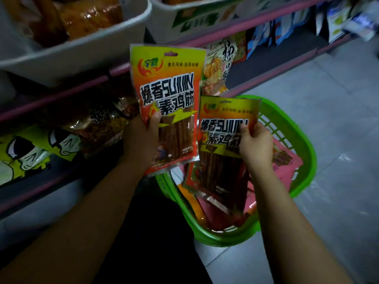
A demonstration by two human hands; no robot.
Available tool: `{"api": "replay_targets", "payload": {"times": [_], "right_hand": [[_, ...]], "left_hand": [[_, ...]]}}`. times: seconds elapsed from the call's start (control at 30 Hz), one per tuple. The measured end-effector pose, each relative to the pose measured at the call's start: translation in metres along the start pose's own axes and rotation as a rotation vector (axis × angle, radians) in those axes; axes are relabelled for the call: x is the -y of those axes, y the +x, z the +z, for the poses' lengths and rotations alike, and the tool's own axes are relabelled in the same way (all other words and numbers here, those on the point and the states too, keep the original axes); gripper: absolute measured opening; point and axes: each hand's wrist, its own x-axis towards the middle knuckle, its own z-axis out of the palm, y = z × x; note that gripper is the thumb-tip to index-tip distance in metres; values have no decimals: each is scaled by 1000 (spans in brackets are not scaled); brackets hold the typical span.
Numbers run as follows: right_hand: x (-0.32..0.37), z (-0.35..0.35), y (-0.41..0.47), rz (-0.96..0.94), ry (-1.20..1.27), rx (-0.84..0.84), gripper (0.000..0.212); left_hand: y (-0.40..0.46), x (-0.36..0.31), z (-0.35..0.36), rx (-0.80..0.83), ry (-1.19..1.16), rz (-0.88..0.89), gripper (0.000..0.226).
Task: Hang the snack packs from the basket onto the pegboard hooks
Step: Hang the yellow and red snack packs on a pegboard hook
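Head view | left hand [143, 140] grips upright snack pack [167, 93] | right hand [256, 146] pinches second pack [223, 144] above green basket [295, 140]

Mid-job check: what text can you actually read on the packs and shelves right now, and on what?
"爆香SUJIJIN 素鸡筋": pack in left hand, the Latin letters uncertain.
"宇" logo, top left of that pack: second character blurred.
Same title, partly covered by the fingers: pack in right hand.
Small yellow line on each pack: too blurred.
Black brush characters on the pumpkin pack: unreadable.
White bin label: blurred.
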Motion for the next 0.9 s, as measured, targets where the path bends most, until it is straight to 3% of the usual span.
{"api": "replay_targets", "payload": {"times": [0.07,0.17,0.23,0.27,0.33,0.43,0.5,0.6,0.67,0.8,0.9], "right_hand": [[7,-9,5,-49,-97,89,25],[13,-16,9,-146,-554,232,33],[16,-26,9,-219,-684,149,46],[18,-32,9,-258,-637,86,45],[26,-42,13,-277,-317,5,27],[43,-55,21,-88,177,77,23],[56,-66,28,-20,336,51,26],[78,-83,35,-58,446,38,36],[99,-88,35,-134,476,50,38],[150,-78,21,-289,507,135,34],[194,-65,10,-408,514,161,36]], "left_hand": [[-5,1,-4,26,-49,-34,24],[-8,3,-11,28,-97,-104,23],[-9,1,-14,18,-125,-143,28],[-8,-1,-15,14,-137,-149,30],[-7,-8,-17,14,-143,-125,31],[-5,-24,-19,7,-163,-55,22],[-2,-37,-25,-10,-159,2,10],[4,-56,-39,-2,-132,75,12],[10,-70,-50,-12,-180,20,10],[21,-103,-85,-26,-575,-186,8],[29,-130,-126,-79,-664,-117,34]]}}
